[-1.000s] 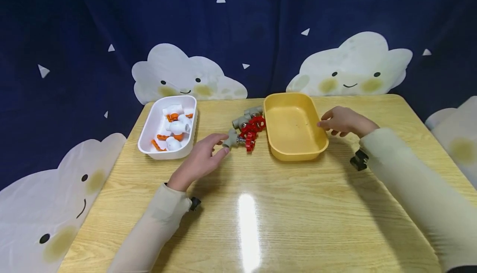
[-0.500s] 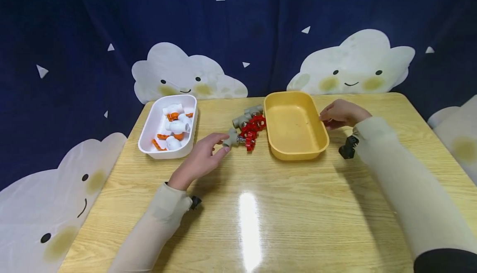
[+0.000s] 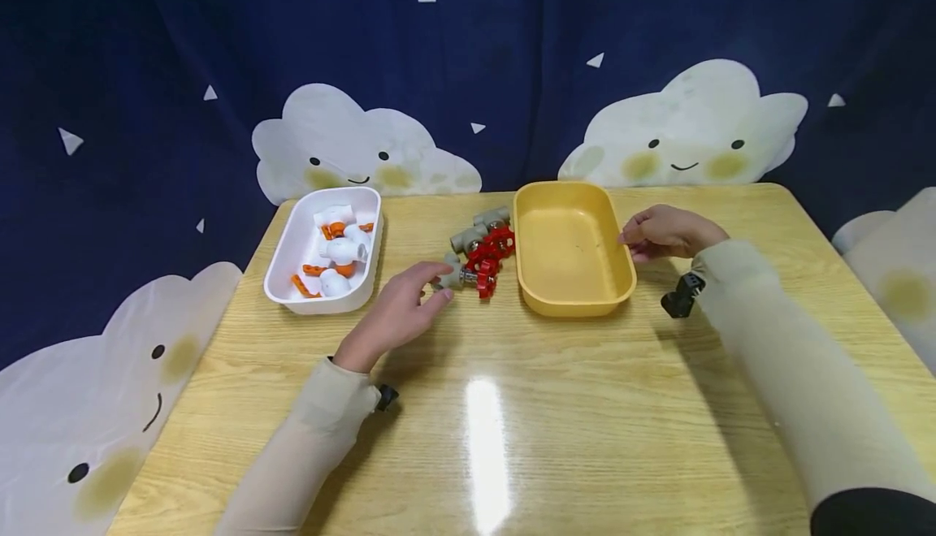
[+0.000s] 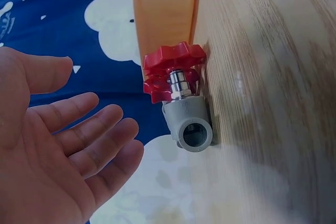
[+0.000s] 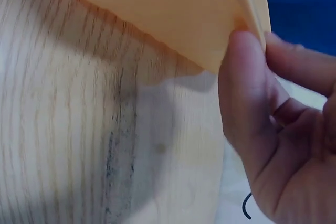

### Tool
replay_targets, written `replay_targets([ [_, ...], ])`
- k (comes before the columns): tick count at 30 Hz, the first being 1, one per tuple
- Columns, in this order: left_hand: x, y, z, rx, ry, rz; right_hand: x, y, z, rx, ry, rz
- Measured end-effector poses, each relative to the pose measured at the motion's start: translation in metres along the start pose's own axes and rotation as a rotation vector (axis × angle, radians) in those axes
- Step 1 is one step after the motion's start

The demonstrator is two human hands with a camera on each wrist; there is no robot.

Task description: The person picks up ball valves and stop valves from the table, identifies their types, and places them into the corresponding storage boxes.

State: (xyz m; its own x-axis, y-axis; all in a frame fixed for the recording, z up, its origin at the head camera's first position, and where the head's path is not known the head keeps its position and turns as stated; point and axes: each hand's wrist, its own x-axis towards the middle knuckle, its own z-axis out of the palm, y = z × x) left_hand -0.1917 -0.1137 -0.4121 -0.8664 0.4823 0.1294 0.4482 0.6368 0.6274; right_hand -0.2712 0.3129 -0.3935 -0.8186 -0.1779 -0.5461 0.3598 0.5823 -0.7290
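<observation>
Your left hand [image 3: 398, 309] is the nearer one to the nearest valve [image 3: 465, 275], which lies on the table [image 3: 585, 406] near the centre of the frame, just above and to the right of that hand's fingertips. In the head view the valve's long axis runs roughly left to right: the grey body [image 4: 186, 121] is at the fingertip end, and the red handwheel [image 4: 173, 59] points towards the right of the frame. The wheel, then, is the far end from your left hand. The left wrist view shows a gap between your relaxed, parted fingers and the valve, so you have hold of nothing there. The other valves [image 3: 468, 238] lie just beyond, crowded close to it, their red wheels near the left wall of the yellow bin [image 3: 574, 252].

Your right hand [image 3: 669, 231] is at the bin's right side, right of centre; in the right wrist view your thumb and fingers pinch its wall near the rim, with one side of the wall under each. In the upper left of the frame, the white bin [image 3: 329, 305] holds white and orange fittings [image 3: 344, 252].

As for writing, pale lettering [image 4: 5, 22] shows at the left edge of the left wrist view, too small and cut off to read. You can make out no brand.
</observation>
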Motion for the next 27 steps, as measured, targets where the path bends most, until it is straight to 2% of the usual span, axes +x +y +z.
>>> replay_targets([
  [6, 0.0015, -0.0015, 0.0005, -0.004, -0.006, -0.007, 0.0003, -0.0012, 0.0007, 0.044, -0.065, 0.021],
  [13, 0.0023, 0.0003, -0.0021, -0.008, 0.001, -0.002, -0.0001, 0.0043, 0.0018, 0.050, -0.003, 0.005],
  [21, 0.0010, -0.0012, -0.0059, -0.016, -0.008, -0.017, 0.0001, -0.0007, 0.0025, 0.025, 0.020, -0.010],
  [27, 0.0036, -0.0017, -0.0046, -0.009, -0.009, -0.035, 0.0056, -0.0029, 0.0029, 0.021, 0.075, -0.026],
])
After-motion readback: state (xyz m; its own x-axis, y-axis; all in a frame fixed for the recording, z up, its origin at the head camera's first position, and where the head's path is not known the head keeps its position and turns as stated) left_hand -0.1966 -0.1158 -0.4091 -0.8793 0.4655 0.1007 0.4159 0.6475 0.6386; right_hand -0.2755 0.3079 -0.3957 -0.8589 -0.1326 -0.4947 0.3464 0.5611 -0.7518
